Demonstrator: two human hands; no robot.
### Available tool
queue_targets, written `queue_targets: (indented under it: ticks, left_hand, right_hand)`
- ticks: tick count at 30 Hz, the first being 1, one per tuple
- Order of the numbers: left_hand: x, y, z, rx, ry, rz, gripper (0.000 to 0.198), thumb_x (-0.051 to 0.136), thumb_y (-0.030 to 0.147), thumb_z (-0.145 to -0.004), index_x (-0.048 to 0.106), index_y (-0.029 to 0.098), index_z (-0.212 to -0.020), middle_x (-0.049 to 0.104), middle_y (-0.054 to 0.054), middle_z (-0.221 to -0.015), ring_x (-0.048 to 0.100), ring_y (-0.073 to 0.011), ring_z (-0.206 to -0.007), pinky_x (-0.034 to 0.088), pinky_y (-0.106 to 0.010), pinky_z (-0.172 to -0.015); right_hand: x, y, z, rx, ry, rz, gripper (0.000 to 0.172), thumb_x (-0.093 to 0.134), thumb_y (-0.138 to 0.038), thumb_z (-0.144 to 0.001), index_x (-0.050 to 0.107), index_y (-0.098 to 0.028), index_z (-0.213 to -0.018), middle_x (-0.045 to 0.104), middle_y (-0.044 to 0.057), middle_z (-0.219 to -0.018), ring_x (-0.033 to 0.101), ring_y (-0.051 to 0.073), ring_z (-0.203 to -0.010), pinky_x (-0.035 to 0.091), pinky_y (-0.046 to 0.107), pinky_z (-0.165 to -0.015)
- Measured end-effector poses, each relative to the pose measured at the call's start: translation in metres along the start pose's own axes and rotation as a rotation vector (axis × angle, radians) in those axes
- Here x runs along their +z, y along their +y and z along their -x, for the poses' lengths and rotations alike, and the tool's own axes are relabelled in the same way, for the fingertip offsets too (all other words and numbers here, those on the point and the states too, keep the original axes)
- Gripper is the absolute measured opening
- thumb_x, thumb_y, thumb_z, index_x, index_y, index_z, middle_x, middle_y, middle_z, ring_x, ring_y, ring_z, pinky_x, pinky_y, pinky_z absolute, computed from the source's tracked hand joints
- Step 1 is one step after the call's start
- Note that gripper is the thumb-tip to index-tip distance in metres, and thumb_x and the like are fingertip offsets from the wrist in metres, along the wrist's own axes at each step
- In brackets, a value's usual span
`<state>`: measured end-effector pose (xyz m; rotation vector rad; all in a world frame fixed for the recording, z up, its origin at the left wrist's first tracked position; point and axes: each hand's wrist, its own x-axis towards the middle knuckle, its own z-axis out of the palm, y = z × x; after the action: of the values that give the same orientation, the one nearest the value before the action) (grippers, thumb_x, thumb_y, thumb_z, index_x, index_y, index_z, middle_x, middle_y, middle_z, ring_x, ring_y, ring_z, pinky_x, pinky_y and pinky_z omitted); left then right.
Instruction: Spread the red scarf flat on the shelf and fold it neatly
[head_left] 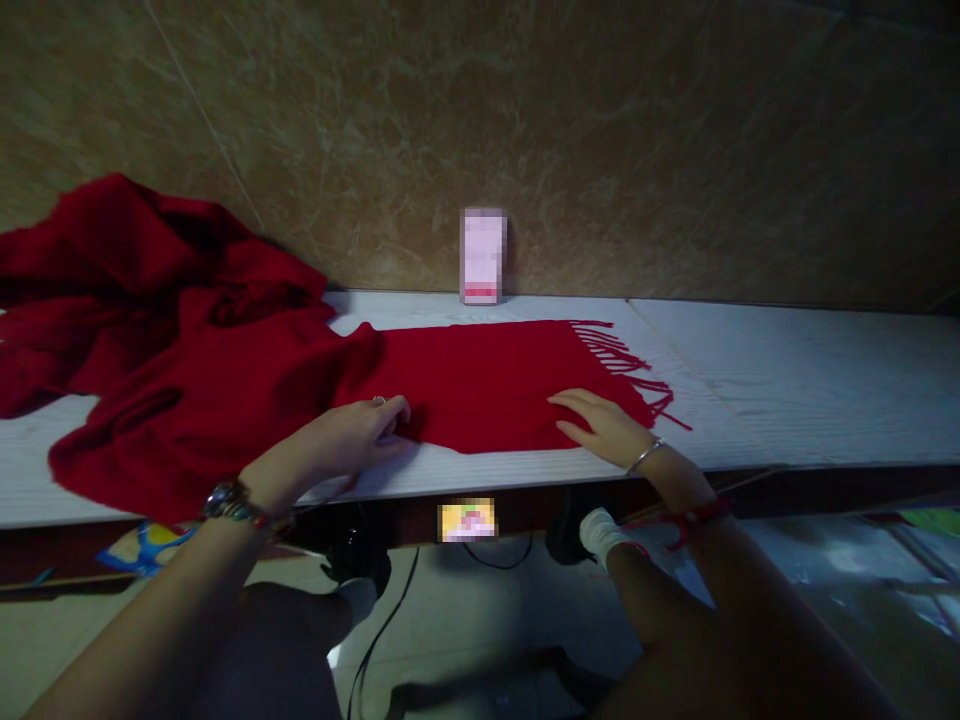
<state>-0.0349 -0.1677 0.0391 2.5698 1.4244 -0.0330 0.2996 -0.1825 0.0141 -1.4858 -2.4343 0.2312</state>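
Observation:
A red fringed scarf point(480, 385) lies along a white wood-grain shelf. Its right part is spread flat, with loose tassels pointing right, and its left part is heaped in folds against the wall. At the near edge of the flat part, my left hand point(371, 425) has its fingers curled onto the cloth, the fingertips partly hidden. My right hand point(600, 425) rests on the scarf's near right corner by the fringe, fingers stretched out and lying flat.
A brown marbled wall point(570, 150) rises behind the narrow white shelf point(810, 380). A blurred-out pinkish upright item point(483, 256) leans against it. Below the shelf's front edge are a blurred yellow item point(467, 520), a blue-and-yellow packet point(146, 548) and a black cable point(386, 630).

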Motion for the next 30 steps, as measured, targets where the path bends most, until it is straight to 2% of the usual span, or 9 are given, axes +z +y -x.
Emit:
queue_targets:
  ticks: [3, 5, 8, 11, 16, 20, 25, 28, 30]
  left_hand:
    - [0.005, -0.011, -0.002, 0.075, 0.02, 0.073, 0.024, 0.053, 0.031, -0.076, 0.055, 0.016, -0.095, 0.06, -0.007, -0.096, 0.058, -0.0169, -0.084, 0.048, -0.027, -0.075]
    - [0.008, -0.013, -0.007, 0.081, 0.064, 0.049, 0.025, 0.049, 0.024, -0.076, 0.055, 0.015, -0.098, 0.058, -0.009, -0.102, 0.057, -0.0176, -0.09, 0.047, -0.03, -0.082]
    - [0.012, -0.013, -0.015, 0.063, 0.129, -0.028, 0.03, 0.043, 0.016, -0.078, 0.056, 0.015, -0.105, 0.055, -0.011, -0.109, 0.057, -0.0182, -0.092, 0.047, -0.032, -0.084]
    - [0.016, -0.012, -0.019, 0.044, 0.243, -0.143, 0.032, 0.043, 0.015, -0.08, 0.056, 0.015, -0.109, 0.055, -0.012, -0.111, 0.055, -0.0219, -0.097, 0.047, -0.036, -0.085]
    - [0.019, -0.014, -0.025, -0.006, 0.334, -0.218, 0.032, 0.043, 0.017, -0.083, 0.056, 0.012, -0.111, 0.059, -0.014, -0.106, 0.055, -0.025, -0.094, 0.047, -0.04, -0.085]
    - [0.019, -0.019, -0.03, -0.021, 0.341, -0.207, 0.032, 0.033, 0.017, -0.088, 0.057, 0.012, -0.108, 0.063, -0.013, -0.099, 0.058, -0.0241, -0.09, 0.047, -0.039, -0.082]
    - [0.007, -0.022, -0.026, 0.014, 0.447, 0.031, 0.027, 0.03, 0.018, -0.088, 0.056, 0.015, -0.095, 0.064, -0.01, -0.095, 0.059, -0.0192, -0.086, 0.047, -0.033, -0.081]
    - [-0.004, -0.021, -0.018, -0.026, 0.524, 0.139, 0.025, 0.026, 0.018, -0.089, 0.051, 0.018, -0.088, 0.063, -0.006, -0.09, 0.057, -0.0158, -0.083, 0.046, -0.029, -0.079]
    - [-0.008, -0.02, -0.015, -0.044, 0.532, 0.18, 0.023, 0.025, 0.017, -0.088, 0.048, 0.019, -0.085, 0.062, -0.005, -0.087, 0.056, -0.0145, -0.078, 0.047, -0.028, -0.076]
  right_hand:
    - [-0.008, -0.002, 0.005, -0.052, -0.068, -0.03, 0.045, 0.053, -0.024, -0.078, 0.055, -0.019, -0.123, 0.059, 0.011, -0.122, 0.054, 0.021, -0.114, 0.044, 0.041, -0.098]
    - [-0.011, -0.005, 0.009, -0.074, -0.12, -0.017, 0.049, 0.052, -0.018, -0.075, 0.054, -0.019, -0.124, 0.058, 0.011, -0.124, 0.053, 0.021, -0.116, 0.043, 0.041, -0.099]
    - [-0.01, -0.008, 0.012, -0.087, -0.154, 0.05, 0.056, 0.047, -0.007, -0.069, 0.056, -0.02, -0.123, 0.057, 0.01, -0.124, 0.052, 0.021, -0.116, 0.041, 0.04, -0.101]
    - [-0.001, -0.009, 0.012, -0.087, -0.128, 0.135, 0.062, 0.042, 0.0, -0.065, 0.057, -0.02, -0.122, 0.058, 0.009, -0.124, 0.053, 0.019, -0.116, 0.041, 0.039, -0.102]
    - [0.015, -0.01, 0.01, -0.019, 0.008, 0.193, 0.06, 0.035, 0.005, -0.067, 0.059, -0.017, -0.117, 0.064, 0.008, -0.115, 0.058, 0.018, -0.107, 0.046, 0.037, -0.097]
    - [0.012, -0.007, 0.011, 0.063, 0.137, 0.15, 0.053, 0.034, 0.0, -0.073, 0.059, -0.015, -0.117, 0.066, 0.01, -0.109, 0.061, 0.02, -0.101, 0.049, 0.037, -0.091]
    - [-0.008, 0.002, 0.015, 0.116, 0.383, 0.033, 0.033, 0.044, -0.013, -0.079, 0.063, -0.021, -0.104, 0.068, 0.008, -0.098, 0.062, 0.023, -0.094, 0.05, 0.041, -0.085]
    - [-0.013, 0.013, 0.016, 0.183, 0.458, -0.082, 0.022, 0.05, -0.02, -0.078, 0.064, -0.022, -0.095, 0.069, 0.006, -0.093, 0.063, 0.023, -0.088, 0.052, 0.041, -0.081]
    - [-0.01, 0.021, 0.015, 0.232, 0.479, -0.185, 0.022, 0.053, -0.021, -0.076, 0.063, -0.021, -0.095, 0.068, 0.006, -0.092, 0.064, 0.021, -0.083, 0.053, 0.039, -0.078]
